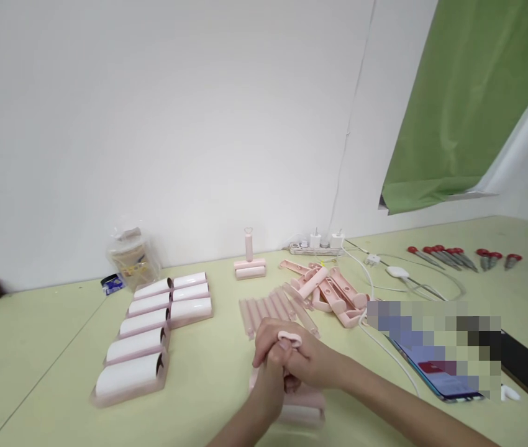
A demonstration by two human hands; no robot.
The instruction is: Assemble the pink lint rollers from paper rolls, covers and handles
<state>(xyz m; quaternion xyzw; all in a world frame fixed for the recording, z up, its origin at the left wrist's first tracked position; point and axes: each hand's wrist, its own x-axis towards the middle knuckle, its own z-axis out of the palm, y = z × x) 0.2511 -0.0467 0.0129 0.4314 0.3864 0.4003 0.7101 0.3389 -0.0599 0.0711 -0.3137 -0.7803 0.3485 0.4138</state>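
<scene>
Both hands meet low in the middle of the pale green table (50,347). My left hand (268,379) and my right hand (304,360) are closed together around a pink lint roller (301,406), whose roller head shows below the fingers. Its pink loop handle end (289,338) pokes out above my right fingers. Just behind the hands lie several pink tubes (268,307) side by side.
Rows of white lint rollers in pink covers (152,329) lie left. One assembled roller (250,261) stands by the wall. A heap of pink handles (329,288), a power strip (315,248), cables, a phone (441,372) and red-handled tools (450,256) are right.
</scene>
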